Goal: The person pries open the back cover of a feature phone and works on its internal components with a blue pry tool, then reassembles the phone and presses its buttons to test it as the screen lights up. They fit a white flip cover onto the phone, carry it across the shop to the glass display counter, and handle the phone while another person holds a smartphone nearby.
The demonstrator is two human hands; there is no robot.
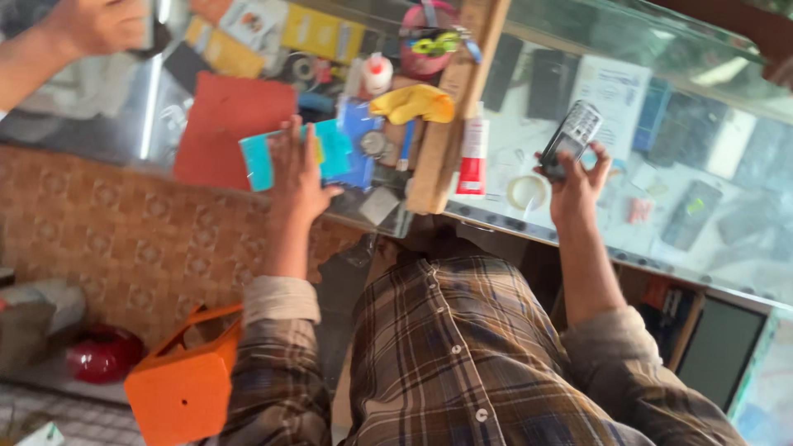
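1. Another person's hand (91, 25) is reaching in at the 11 o'clock corner, well apart from the wearer's own hands.
2. A flat rust-red rectangular mat (223, 124) is lying on the glass surface (743, 66), at 9 o'clock from the left hand.
3. The left hand (295, 169) is pressing down, fingers spread and released, on a flat teal rectangular card (258, 161) near the surface's near edge.
4. A crumpled yellow cloth (413, 102) is resting at 1 o'clock from that hand, touching a long wooden bar (450, 124).
5. A red-and-white tube (473, 157) is standing just beside the bar, at its 3 o'clock.
6. The right hand (574, 186) is being held above the surface, fingers grasping a small grey keypad phone (572, 136) that is tilting toward 1 o'clock.
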